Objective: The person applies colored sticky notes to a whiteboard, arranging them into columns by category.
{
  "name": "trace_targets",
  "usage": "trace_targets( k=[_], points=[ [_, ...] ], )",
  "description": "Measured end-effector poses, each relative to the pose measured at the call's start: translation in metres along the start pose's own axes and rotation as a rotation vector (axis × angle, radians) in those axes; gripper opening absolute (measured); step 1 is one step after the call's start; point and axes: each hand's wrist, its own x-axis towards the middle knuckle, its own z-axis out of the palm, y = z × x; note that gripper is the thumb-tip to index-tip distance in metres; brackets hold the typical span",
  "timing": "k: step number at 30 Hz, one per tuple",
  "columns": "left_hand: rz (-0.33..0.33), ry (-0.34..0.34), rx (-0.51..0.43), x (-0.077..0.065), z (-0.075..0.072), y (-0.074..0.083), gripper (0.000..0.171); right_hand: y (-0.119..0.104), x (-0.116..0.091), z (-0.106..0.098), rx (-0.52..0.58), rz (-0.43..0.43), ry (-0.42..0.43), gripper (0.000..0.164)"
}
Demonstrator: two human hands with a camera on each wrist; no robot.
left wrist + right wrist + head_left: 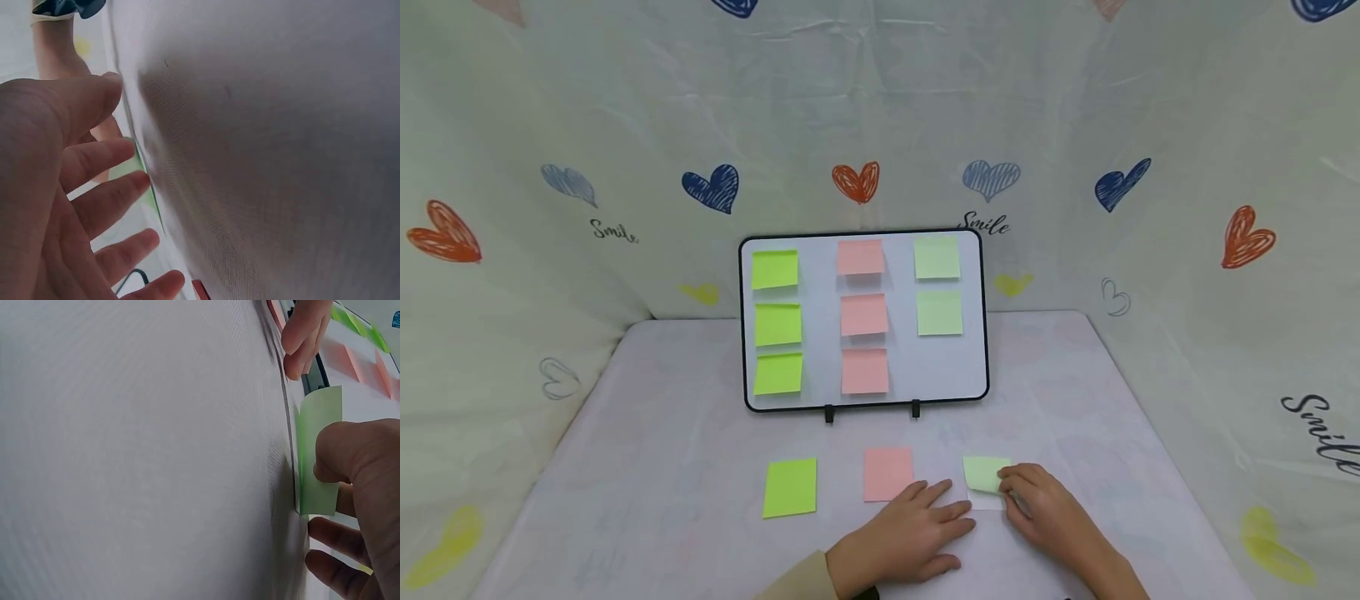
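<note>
My right hand [1054, 514] pinches the near edge of a pale green sticky note [986, 472] between thumb and fingers. That edge is lifted and bent, as the right wrist view shows on the curled note [320, 415], and a white sheet [987, 502] shows beneath it. My left hand [917, 533] lies palm down with fingers spread, left of the note, holding nothing. Its fingertips are close to a pink sticky note pad [886, 473]. Farther left on the table is a bright green sticky note pad [790, 488].
A black-framed whiteboard [942, 375] stands on small black feet behind the pads. It bears columns of bright green notes [778, 325], pink notes [863, 315] and two pale green notes [939, 313]. A heart-printed curtain [865, 100] surrounds the white-covered table [647, 467].
</note>
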Motion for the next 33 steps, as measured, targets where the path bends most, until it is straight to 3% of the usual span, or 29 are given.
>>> trace_targets(
  k=[7, 18, 26, 33],
  points=[
    [-0.013, 0.019, 0.063, 0.010, 0.006, 0.000, 0.052, 0.002, 0.000, 0.002, 0.017, -0.015, 0.005, 0.026],
    [-0.078, -0.093, -0.005, 0.017, 0.001, -0.002, 0.054, 0.006, -0.002, 0.001, 0.019, -0.033, 0.034, 0.033],
    [-0.104, -0.132, -0.051, 0.018, -0.002, -0.001, 0.055, 0.016, 0.009, 0.000, 0.077, 0.110, 0.023, 0.024],
    [-0.123, -0.149, -0.071, 0.019, -0.004, 0.001, 0.054, 0.027, 0.026, 0.001, 0.124, 0.148, 0.034, 0.021]
  ],
)
